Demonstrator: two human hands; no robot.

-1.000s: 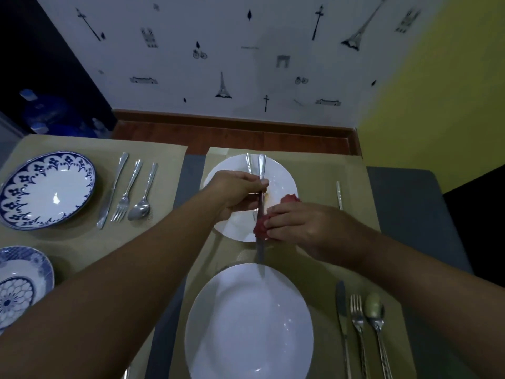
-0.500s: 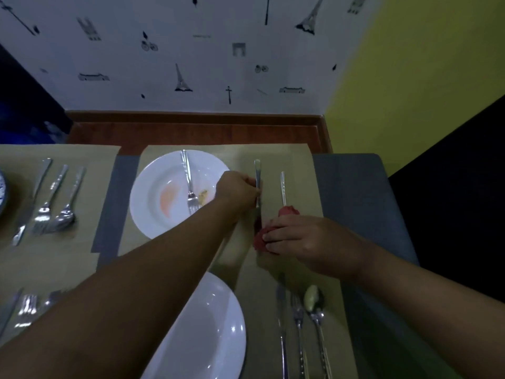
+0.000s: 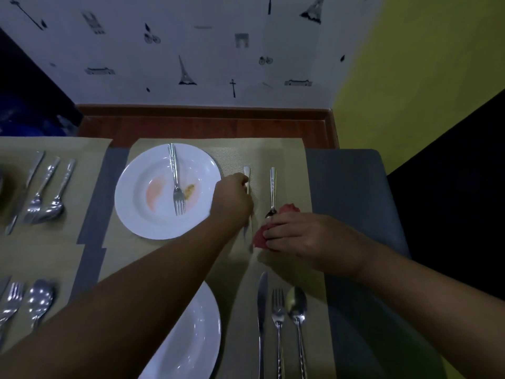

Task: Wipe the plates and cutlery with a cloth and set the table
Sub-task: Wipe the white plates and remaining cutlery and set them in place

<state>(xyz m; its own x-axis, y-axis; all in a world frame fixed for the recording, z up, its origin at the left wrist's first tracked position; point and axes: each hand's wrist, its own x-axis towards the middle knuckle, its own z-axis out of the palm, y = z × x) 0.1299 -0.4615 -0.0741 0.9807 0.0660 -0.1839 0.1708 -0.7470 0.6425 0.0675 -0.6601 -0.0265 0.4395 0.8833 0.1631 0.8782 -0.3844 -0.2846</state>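
While the left hand (image 3: 232, 199) grips the knife (image 3: 247, 173) just left of the spoon (image 3: 272, 190) on the mat (image 3: 291, 160) and the right hand (image 3: 303, 236) clutches the red cloth (image 3: 259, 238), a careless set-down could knock the spoon askew, and the stained plate (image 3: 139, 218) might go unwiped.

Wallpaper w/ prints (image 3: 191, 50), yellow wall (image 3: 410, 77), wood skirting (image 3: 205, 124).

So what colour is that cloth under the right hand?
Red; the cloth shows best in the head view.
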